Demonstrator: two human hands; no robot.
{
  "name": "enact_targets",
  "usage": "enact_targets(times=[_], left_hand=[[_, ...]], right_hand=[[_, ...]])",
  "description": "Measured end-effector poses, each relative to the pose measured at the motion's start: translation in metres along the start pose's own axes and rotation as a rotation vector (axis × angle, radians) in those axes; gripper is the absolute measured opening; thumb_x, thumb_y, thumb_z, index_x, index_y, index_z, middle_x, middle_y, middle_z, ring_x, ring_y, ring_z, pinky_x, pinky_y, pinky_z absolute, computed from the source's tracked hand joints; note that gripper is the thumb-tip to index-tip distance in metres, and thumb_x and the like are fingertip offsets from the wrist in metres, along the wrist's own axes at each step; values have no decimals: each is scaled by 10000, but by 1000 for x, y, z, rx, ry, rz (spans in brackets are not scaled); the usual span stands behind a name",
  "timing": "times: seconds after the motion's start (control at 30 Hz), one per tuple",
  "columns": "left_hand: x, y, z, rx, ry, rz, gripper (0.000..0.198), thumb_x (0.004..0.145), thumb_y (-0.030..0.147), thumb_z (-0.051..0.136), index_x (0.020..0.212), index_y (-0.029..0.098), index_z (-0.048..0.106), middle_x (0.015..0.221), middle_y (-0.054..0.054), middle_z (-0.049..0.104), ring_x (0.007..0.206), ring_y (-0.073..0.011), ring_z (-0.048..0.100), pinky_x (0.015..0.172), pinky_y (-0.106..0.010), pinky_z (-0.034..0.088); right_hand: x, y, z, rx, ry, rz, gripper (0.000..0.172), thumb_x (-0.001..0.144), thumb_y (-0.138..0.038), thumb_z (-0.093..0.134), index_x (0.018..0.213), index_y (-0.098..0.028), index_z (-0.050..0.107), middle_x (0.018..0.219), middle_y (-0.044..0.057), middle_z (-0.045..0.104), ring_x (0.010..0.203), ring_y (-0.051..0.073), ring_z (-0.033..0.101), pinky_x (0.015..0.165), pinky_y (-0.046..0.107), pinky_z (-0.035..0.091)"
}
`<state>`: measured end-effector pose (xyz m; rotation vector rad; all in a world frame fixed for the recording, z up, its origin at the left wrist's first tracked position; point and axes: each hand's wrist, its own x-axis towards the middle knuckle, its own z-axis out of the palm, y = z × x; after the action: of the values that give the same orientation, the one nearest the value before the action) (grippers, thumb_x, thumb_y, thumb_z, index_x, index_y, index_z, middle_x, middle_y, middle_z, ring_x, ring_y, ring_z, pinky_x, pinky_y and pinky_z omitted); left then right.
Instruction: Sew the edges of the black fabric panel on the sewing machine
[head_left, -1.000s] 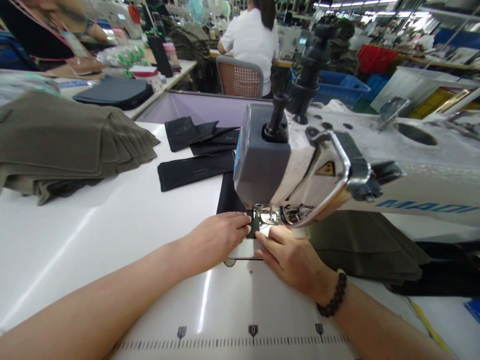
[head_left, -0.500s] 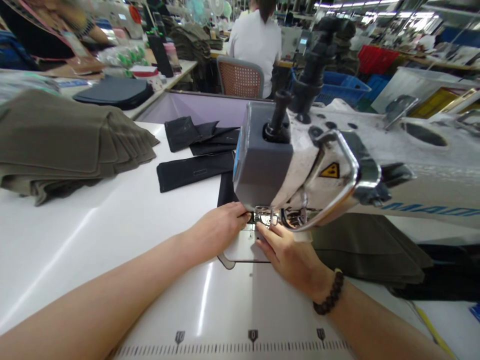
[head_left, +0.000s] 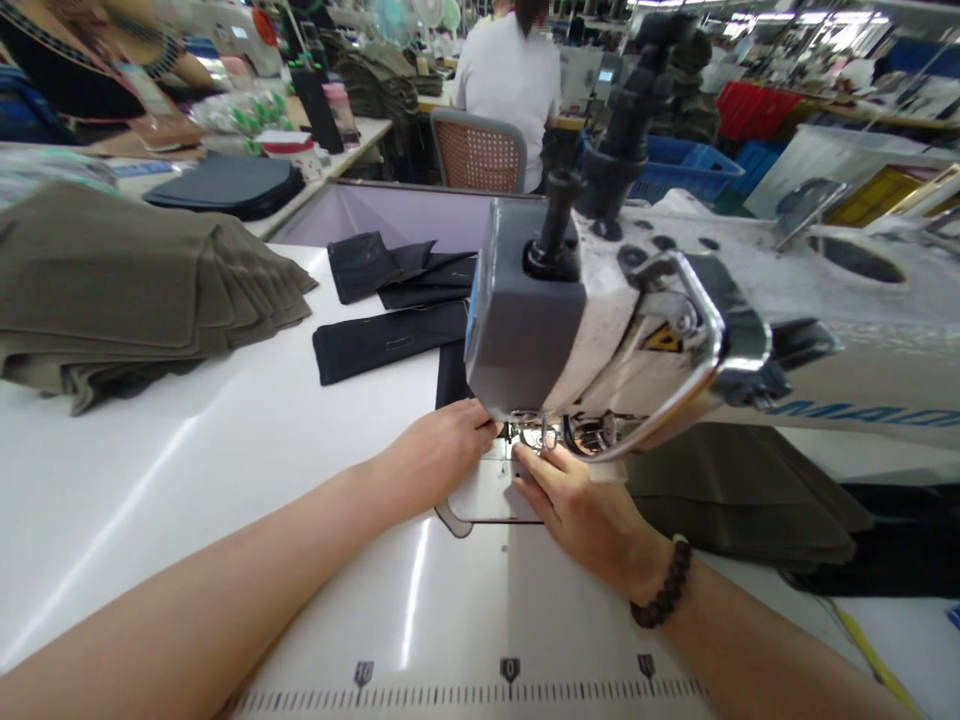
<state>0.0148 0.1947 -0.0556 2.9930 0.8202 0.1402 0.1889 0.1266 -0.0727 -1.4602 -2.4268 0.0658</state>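
Note:
My left hand [head_left: 439, 445] rests on the white table with its fingers curled together at the presser foot of the sewing machine [head_left: 600, 320]. A strip of black fabric [head_left: 450, 375] runs back from the needle, mostly hidden behind the machine head. My right hand [head_left: 574, 505], with a dark bead bracelet [head_left: 664, 590] on its wrist, lies on the metal needle plate [head_left: 487, 495], its fingertips pressed together just under the foot. What the fingers grip is hidden by the machine head.
A stack of olive-brown fabric pieces [head_left: 127, 285] sits at the left. Black fabric pieces [head_left: 390, 300] lie behind the machine. More olive fabric [head_left: 735, 490] lies right of the needle. A ruler scale [head_left: 480, 685] marks the near table edge. A person in white [head_left: 510, 85] sits at the back.
The black fabric end that showed between my fingertips has moved back under the presser foot and out of sight. Both hands have crept slightly toward the needle.

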Motion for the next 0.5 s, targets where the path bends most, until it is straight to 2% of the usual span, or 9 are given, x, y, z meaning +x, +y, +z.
enact_targets(times=[0.13,0.3,0.4,0.5], left_hand=[[1,-1,0,24,-13,-11,140,781,29,516,850,107,609,862,-76,631,921,-203,564,830,-275,431],[-8,13,-13,56,-125,-139,145,856,186,486,832,129,617,832,-73,610,797,-208,566,676,-301,450],[-19,28,-19,133,-218,-68,187,851,266,508,828,123,627,806,-78,601,766,-222,542,627,-319,429],[-29,40,-20,179,-207,-36,193,842,273,525,892,117,627,826,-82,601,736,-212,525,601,-317,411]], right_hand=[[1,0,1,-19,-23,-7,226,844,-226,520,1050,-151,575,903,86,634,773,191,576,659,290,392],[0,1,-4,-23,-40,-15,210,847,-234,513,1027,-152,585,855,78,628,725,175,574,598,267,371],[-3,2,-8,8,-21,-79,210,868,-219,470,1025,-141,586,816,70,624,704,161,566,602,264,369],[-6,3,-10,35,7,-190,247,894,-220,412,1018,-109,595,756,65,611,698,168,556,631,281,377]])
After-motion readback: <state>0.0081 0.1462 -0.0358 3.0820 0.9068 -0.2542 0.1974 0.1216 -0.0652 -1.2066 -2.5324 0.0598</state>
